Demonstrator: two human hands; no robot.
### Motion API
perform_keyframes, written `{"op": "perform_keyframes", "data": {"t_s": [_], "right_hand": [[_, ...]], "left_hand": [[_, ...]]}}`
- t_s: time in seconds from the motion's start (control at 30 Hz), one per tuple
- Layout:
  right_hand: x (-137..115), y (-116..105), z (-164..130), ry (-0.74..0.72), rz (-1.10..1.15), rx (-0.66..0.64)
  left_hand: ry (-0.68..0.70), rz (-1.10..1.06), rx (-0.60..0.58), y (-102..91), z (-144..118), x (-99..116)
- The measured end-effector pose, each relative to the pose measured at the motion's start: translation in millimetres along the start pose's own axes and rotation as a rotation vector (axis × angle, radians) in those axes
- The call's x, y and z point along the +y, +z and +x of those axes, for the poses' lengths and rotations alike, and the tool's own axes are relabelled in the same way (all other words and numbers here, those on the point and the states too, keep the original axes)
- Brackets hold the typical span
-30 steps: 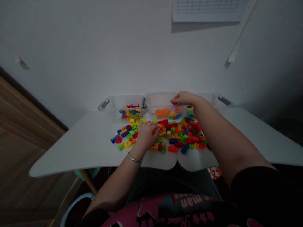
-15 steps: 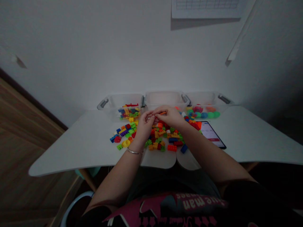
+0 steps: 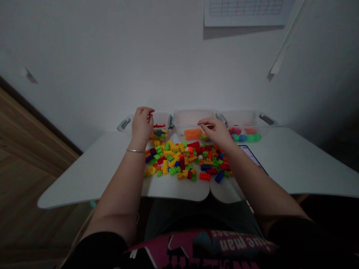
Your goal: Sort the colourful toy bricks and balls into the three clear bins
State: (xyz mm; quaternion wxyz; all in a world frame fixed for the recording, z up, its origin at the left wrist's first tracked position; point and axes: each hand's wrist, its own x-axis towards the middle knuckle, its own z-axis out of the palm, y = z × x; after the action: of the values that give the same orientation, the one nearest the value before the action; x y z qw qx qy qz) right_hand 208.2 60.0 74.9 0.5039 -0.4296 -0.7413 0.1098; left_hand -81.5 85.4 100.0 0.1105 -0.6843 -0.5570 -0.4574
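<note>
My left hand (image 3: 142,126) is raised over the left clear plastic box (image 3: 165,118), its fingers bent with a small gap to the thumb. Nothing shows between them. That box holds small building bricks and red pieces. My right hand (image 3: 217,130) hovers by the right side of the middle clear box (image 3: 182,120), thumb and fingers apart, with no object visible in it. Inside the middle box lie a large orange block (image 3: 192,134) and some yellow and green pieces. Below both hands spreads a pile of colourful bricks (image 3: 179,158) on the white table.
A right clear box (image 3: 244,118) contains green, blue, red and orange pieces. The phone (image 3: 251,155) lies partly behind my right forearm. The white table (image 3: 84,175) ends at a curved front edge, with the wall behind the boxes.
My hands were together above the pile and have now parted. The left moved left and up over the left box; the right shifted right. The orange block is now in plain sight.
</note>
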Motion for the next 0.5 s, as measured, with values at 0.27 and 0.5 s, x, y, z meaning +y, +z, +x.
{"op": "perform_keyframes", "data": {"t_s": [0.27, 0.5], "right_hand": [[20, -17, 20, 0.034, -0.431, -0.009], [39, -24, 73, 0.231, -0.739, -0.418]], "left_hand": [[0.040, 0.384, -0.375, 11.1, -15, -28], [-0.005, 0.367, -0.258, 16.4, -25, -15]]}}
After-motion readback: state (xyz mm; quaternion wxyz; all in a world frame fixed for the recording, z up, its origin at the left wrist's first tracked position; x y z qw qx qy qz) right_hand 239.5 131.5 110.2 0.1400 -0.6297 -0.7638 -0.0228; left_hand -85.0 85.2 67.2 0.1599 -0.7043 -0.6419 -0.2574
